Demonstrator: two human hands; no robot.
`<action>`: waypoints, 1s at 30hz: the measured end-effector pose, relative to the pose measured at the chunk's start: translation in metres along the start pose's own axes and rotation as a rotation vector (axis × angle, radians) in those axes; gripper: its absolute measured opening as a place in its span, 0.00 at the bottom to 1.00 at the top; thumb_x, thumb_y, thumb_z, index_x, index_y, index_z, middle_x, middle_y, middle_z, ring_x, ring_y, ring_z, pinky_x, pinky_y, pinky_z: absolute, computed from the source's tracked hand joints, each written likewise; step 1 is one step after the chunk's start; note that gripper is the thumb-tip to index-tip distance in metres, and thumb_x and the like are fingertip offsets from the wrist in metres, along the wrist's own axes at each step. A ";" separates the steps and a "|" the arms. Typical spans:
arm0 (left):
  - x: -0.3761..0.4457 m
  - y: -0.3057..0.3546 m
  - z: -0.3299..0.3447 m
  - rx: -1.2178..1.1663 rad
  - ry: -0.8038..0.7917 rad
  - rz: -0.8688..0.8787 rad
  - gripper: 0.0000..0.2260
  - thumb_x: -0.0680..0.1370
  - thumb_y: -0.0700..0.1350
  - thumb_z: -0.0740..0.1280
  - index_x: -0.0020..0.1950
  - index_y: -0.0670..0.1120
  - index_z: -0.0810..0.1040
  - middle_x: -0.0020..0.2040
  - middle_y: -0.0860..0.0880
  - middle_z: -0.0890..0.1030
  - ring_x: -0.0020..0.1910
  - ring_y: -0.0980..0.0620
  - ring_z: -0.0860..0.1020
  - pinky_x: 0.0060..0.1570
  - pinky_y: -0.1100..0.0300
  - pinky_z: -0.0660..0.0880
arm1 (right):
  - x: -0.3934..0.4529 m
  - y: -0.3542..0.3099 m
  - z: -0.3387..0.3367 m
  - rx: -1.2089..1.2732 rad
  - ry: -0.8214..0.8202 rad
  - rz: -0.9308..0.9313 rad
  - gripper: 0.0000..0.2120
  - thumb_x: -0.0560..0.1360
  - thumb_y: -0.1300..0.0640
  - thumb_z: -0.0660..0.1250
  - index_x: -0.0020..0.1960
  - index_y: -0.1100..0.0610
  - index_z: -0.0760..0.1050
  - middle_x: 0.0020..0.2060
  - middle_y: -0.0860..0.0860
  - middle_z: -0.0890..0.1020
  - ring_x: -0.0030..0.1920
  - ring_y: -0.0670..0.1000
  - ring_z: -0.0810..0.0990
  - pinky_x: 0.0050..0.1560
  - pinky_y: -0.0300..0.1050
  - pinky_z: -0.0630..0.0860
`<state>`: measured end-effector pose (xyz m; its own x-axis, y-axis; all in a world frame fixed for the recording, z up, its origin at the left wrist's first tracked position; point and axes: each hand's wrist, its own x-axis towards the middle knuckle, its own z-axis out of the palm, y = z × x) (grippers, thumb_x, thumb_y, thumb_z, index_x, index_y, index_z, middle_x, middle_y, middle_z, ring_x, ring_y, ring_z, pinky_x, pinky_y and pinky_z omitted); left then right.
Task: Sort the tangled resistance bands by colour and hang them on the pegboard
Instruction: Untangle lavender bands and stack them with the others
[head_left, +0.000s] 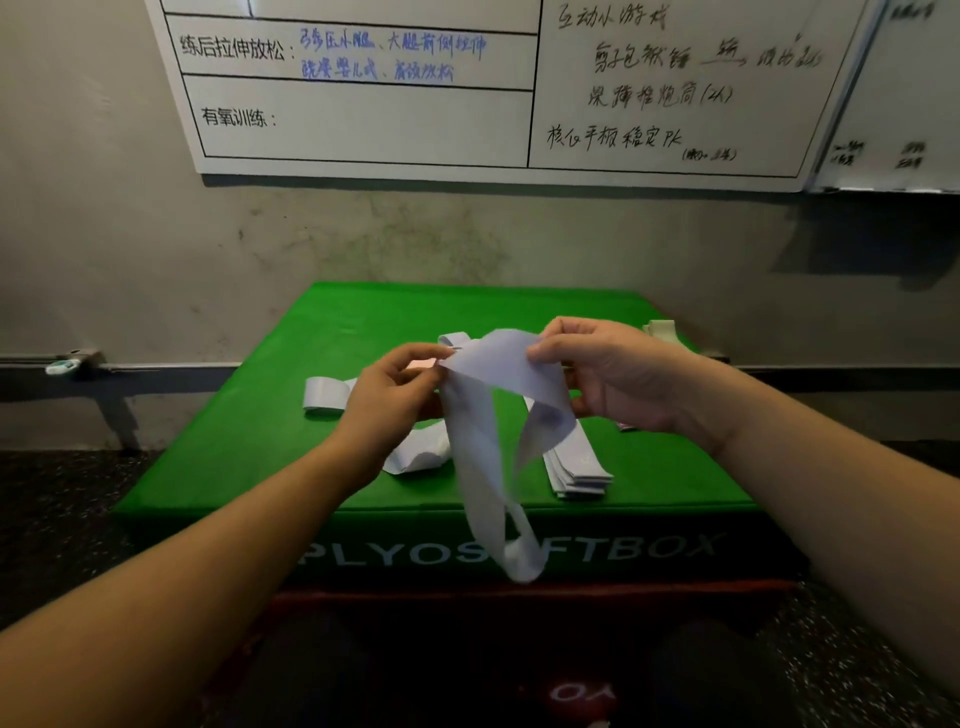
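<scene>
A pale lilac resistance band (488, 457) hangs as a long loop in front of the green box, held up between both hands. My left hand (389, 395) pinches its top left edge. My right hand (608, 374) pinches its top right edge, fingers curled over the band. Below on the green soft plyo box (260, 441) lie more pale bands: a flat stack (576, 467) under my right hand, a crumpled white one (421, 454) under my left wrist, and a folded one (324, 395) at the left. A pink band shows partly behind my left fingers.
A whiteboard (363, 119) with handwriting hangs on the wall above the box. A small pale object (661, 330) sits at the box's far right corner. A metal rail (156, 366) runs along the wall. Dark speckled floor surrounds the box.
</scene>
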<state>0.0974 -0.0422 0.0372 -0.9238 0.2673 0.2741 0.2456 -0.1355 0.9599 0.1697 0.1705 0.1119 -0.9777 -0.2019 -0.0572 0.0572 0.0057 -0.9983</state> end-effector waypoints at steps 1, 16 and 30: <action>-0.003 0.005 0.000 -0.034 0.010 -0.014 0.07 0.81 0.37 0.65 0.49 0.47 0.81 0.42 0.45 0.85 0.40 0.51 0.81 0.41 0.58 0.81 | -0.004 0.004 0.001 -0.056 0.021 0.021 0.10 0.70 0.61 0.71 0.38 0.52 0.70 0.32 0.48 0.77 0.30 0.47 0.76 0.30 0.40 0.74; -0.040 0.067 0.034 0.018 -0.077 0.078 0.16 0.82 0.31 0.56 0.44 0.47 0.78 0.40 0.44 0.77 0.41 0.47 0.73 0.43 0.54 0.75 | -0.057 0.018 0.033 -0.550 0.144 -0.124 0.07 0.76 0.55 0.72 0.51 0.55 0.75 0.43 0.52 0.82 0.40 0.45 0.79 0.41 0.39 0.74; -0.068 0.102 0.058 -0.146 -0.204 0.023 0.10 0.83 0.42 0.56 0.62 0.51 0.72 0.46 0.47 0.83 0.39 0.49 0.79 0.37 0.58 0.74 | -0.077 -0.024 0.032 -0.334 0.400 -0.397 0.05 0.75 0.58 0.72 0.42 0.51 0.80 0.35 0.50 0.76 0.36 0.47 0.70 0.37 0.42 0.69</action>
<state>0.2024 -0.0184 0.1198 -0.8365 0.4474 0.3164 0.2073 -0.2762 0.9385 0.2504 0.1545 0.1407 -0.9148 0.1284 0.3829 -0.3265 0.3228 -0.8884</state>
